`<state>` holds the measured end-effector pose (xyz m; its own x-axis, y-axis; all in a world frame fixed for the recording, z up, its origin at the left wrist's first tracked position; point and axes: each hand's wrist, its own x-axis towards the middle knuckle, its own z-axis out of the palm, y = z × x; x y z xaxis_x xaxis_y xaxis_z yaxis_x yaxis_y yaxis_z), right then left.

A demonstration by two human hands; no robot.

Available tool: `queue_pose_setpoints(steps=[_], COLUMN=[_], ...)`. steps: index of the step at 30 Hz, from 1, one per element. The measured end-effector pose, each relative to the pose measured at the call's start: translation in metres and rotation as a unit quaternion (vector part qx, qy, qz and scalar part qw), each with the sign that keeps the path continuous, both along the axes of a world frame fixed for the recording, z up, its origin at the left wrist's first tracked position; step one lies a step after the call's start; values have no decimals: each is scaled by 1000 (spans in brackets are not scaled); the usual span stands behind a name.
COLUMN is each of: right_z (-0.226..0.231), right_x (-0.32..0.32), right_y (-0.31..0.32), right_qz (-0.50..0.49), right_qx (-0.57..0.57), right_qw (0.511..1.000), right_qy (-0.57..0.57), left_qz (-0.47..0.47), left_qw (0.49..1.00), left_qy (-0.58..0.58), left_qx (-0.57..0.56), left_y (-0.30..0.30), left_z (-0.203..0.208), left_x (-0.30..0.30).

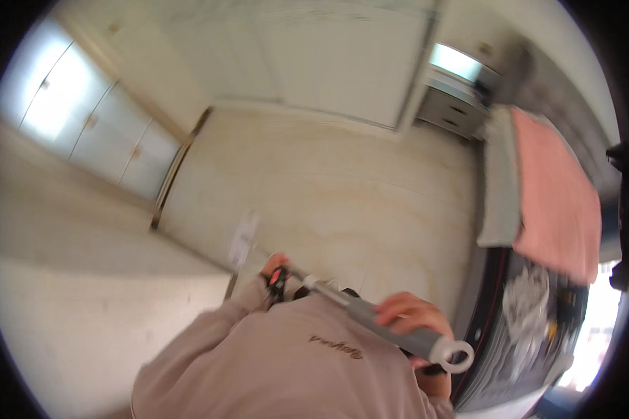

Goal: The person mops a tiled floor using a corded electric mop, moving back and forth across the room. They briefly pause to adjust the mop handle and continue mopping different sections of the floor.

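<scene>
Across the front of my body slants a mop-like pole with a thick grey grip and a white hanging ring at its upper end. My right hand is wrapped round the grey grip near that ring. Lower on the pole, my left hand closes round the thin shaft, with a dark and red band at its wrist. Beyond the left hand a pale flat piece, blurred, lies over the floor by the wall; it looks like the pole's head, but I cannot tell for sure.
Pale marbled tile floor stretches ahead to white sliding doors. White cabinets stand at left, beyond a wall edge. On the right are a bed with a pink blanket, a grey nightstand and clear plastic bags.
</scene>
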<state>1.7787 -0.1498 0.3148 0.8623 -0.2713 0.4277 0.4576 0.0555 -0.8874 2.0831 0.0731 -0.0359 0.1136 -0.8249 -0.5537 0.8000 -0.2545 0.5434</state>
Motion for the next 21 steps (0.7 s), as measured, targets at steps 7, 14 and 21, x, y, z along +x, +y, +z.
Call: queue_pose_setpoints(steps=[7,14,21], right_z=[27,40,52], right_x=[-8,-21,7], right_y=[-25,-57,-36], right_qz=[-10,180,147], right_qx=[-141,-138,-208], right_qw=[990,963,846], right_qy=[-5,144,469], left_qz=[-7,250,372], left_qw=[867,919,879], left_qy=[-493,-129,-142], left_qx=[73,278,261], left_y=[-25,-57,-41], left_z=[-22,-21,-34], left_x=[-17,-23,-8])
